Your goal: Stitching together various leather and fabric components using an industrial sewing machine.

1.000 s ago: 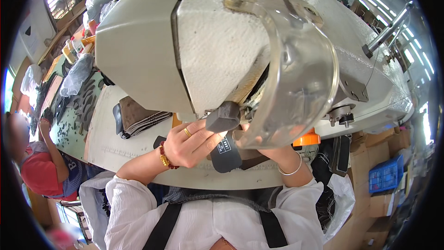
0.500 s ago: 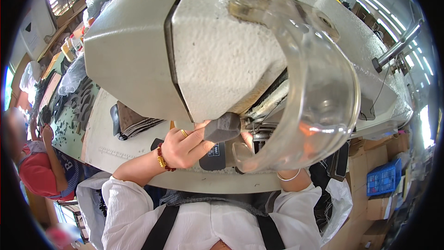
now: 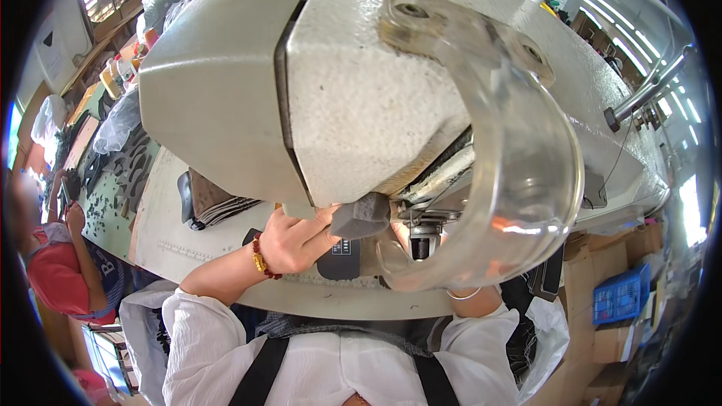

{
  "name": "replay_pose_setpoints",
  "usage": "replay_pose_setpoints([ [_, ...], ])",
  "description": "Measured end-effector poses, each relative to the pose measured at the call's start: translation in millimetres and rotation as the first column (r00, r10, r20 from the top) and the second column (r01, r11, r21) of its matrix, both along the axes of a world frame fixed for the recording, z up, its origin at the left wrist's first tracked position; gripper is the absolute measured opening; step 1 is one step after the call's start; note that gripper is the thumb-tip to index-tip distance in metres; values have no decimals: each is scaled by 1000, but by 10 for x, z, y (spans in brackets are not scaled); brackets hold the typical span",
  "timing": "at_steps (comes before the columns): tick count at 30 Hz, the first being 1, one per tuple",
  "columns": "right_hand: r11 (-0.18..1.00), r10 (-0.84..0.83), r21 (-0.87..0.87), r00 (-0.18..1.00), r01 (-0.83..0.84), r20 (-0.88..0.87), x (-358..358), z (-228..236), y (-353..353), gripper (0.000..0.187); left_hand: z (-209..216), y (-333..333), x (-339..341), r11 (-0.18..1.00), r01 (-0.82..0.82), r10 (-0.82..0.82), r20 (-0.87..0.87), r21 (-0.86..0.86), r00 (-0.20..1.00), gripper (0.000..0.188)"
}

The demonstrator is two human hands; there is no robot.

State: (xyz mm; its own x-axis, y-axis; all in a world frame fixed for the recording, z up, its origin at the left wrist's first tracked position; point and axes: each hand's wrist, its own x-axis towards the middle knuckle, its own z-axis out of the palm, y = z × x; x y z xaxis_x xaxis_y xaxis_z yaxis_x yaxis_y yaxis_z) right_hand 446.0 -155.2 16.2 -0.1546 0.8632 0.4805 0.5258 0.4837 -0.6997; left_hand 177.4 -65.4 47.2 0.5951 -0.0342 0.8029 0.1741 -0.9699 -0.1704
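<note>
Dark flap [image 3: 340, 262] and left hand [image 3: 289, 246] have both shifted slightly toward 9 o'clock relative to the grey block [image 3: 361, 216] since the earlier frame. Clock read with 12 at the upper edge.

Flap: lies on the pale bench [image 3: 376, 302], at about 4 o'clock from the left hand and 7 o'clock from the grey block; a pale printed patch shows on its face. Upper part hidden behind the block.

Left hand: fingers close together, slightly bent, pointing toward 2 o'clock. Tips pass behind the block; cannot tell how far open they are or whether they grip the flap.

Right hand [image 3: 451, 259]: at 3 o'clock from the flap, seen mostly blurred through the clear curved guard [image 3: 530, 195]. Opening and hold of its fingers cannot be told. Bangle [image 3: 465, 295] at the wrist.

Surroundings: pale machine head [image 3: 368, 98] fills the 12 o'clock side above both hands. Folded brown stack [image 3: 216, 199] rests on the bench at 10 o'clock from the left hand. Co-worker in red [image 3: 60, 280] sits near 8 o'clock; blue crate [image 3: 621, 295] near 4 o'clock.
</note>
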Motion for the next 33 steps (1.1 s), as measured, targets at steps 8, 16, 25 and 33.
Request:
replay_pose_setpoints([
  [8, 892, 20, -377, 855, -250, -518, 129, -234, -87, 18, 5, 31, 41, 998, 24, -20, 75, -59, 997, 23],
  [16, 783, -51, -278, 387, -556, -921, 229, -404, -68, 34, 48, 103, 36, 981, 114, -101, 94, -154, 990, 27],
  [25, 627, -192, 57, -225, -777, -955, 336, -458, -91, 52, 30, 54, 30, 976, 100, -89, 66, -193, 994, 25],
  [33, 564, -138, 432, -595, -704, -792, 257, -410, 21, 50, -46, 124, 29, 983, 44, -33, 65, -179, 997, 25],
])
